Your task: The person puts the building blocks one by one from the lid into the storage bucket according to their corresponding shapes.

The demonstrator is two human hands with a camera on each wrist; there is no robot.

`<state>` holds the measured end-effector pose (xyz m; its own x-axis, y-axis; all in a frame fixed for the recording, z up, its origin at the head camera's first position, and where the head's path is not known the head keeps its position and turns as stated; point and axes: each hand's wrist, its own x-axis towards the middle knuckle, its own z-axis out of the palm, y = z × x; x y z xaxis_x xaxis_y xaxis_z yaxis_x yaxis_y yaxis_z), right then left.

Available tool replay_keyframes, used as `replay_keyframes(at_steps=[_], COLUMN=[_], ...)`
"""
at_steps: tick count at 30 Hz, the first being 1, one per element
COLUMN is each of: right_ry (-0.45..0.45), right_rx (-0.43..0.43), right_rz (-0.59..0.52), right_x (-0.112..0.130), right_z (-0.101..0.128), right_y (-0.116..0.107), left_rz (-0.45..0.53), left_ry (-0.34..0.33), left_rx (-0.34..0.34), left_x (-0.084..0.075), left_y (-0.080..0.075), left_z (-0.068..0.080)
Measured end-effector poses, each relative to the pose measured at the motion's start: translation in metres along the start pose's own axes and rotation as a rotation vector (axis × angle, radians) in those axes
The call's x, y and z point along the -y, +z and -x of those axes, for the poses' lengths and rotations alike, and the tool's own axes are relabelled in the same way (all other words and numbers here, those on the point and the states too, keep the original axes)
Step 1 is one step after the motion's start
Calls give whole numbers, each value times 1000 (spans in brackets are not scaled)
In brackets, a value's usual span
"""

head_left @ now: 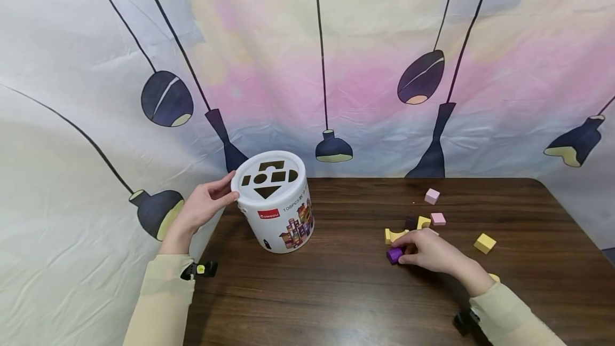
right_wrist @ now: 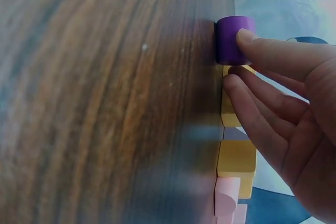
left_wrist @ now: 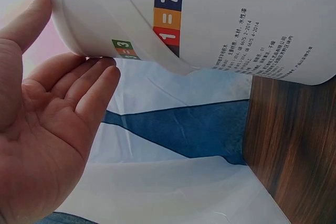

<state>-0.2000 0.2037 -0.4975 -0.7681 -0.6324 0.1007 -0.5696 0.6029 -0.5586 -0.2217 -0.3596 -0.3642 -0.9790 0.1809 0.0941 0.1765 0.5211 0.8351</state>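
Right hand (head_left: 434, 252) pinching the small, rigid, seemingly light purple block (head_left: 394, 254) right of the bucket (head_left: 281, 212), which relaxed left-hand fingers (head_left: 204, 208) steady.

One white bucket (head_left: 278, 204), two pink blocks (head_left: 432, 196), one purple block (head_left: 394, 254), several yellow blocks (head_left: 485, 243)

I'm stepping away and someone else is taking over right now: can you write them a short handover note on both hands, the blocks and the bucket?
Left hand: open, fingers resting against the side of the white shape-sorter bucket, which stands at the table's left edge.
Right hand: fingertips pinching the purple block, which is still on the wooden table.
Other blocks lie loose near the right hand: two pink cubes, a yellow arch and a yellow cube.
Done: no block is visibly in a lid slot.
Left: the purple block is not yet lifted; the loose blocks remain on the table.
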Motion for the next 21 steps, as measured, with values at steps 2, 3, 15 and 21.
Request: replay_keyframes(at_steps=[2, 3, 15, 21], right_ry=[2, 3, 22, 10], right_rx=[-2, -2, 25, 28], right_rz=[8, 11, -1, -30], right_x=[0, 0, 2, 2], right_z=[0, -1, 1, 1], right_y=[1, 1, 3, 4], left_rz=[4, 5, 18, 19], left_ry=[1, 2, 6, 5], left_rx=[0, -1, 1, -2], left_x=[1, 1, 1, 1], left_y=[0, 0, 0, 0], left_z=[0, 0, 0, 0])
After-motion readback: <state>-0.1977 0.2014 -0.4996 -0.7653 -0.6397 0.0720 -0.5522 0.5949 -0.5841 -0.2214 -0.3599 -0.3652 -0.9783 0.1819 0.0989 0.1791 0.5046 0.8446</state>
